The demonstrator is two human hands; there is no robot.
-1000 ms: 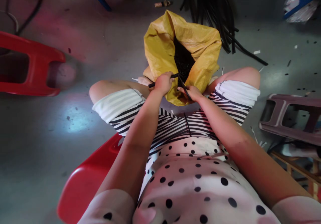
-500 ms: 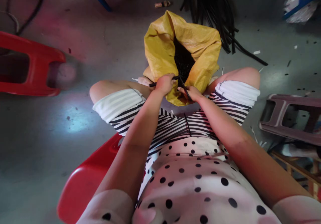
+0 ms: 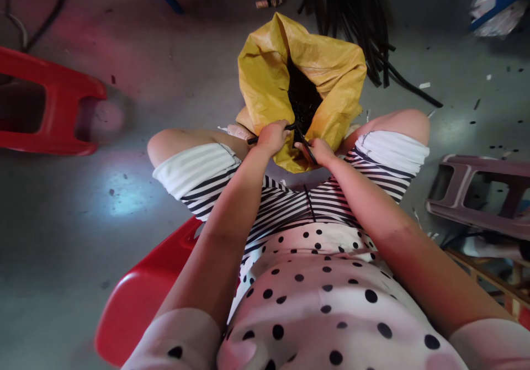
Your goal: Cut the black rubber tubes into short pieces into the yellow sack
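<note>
I sit on a red chair (image 3: 136,298) with a yellow sack (image 3: 331,77) standing open between my knees; dark pieces fill its inside. My left hand (image 3: 271,137) is closed round a thin black tube (image 3: 253,139) that sticks out to the left of the fist. My right hand (image 3: 318,152) is closed on a black tool or strip (image 3: 305,143) whose tip meets the tube's end at the sack's near rim. Both hands hover just above that rim, nearly touching each other.
A pile of long black tubes (image 3: 360,22) lies on the grey floor beyond the sack. A red plastic stool (image 3: 45,105) lies at the left, a brown stool (image 3: 480,193) at the right, with a wooden frame (image 3: 492,281) below it. Small black offcuts are scattered on the floor at right.
My left hand has slid slightly right along the tube, so less of it sticks out. The view has shifted a little; the hands stay at the sack's rim.
</note>
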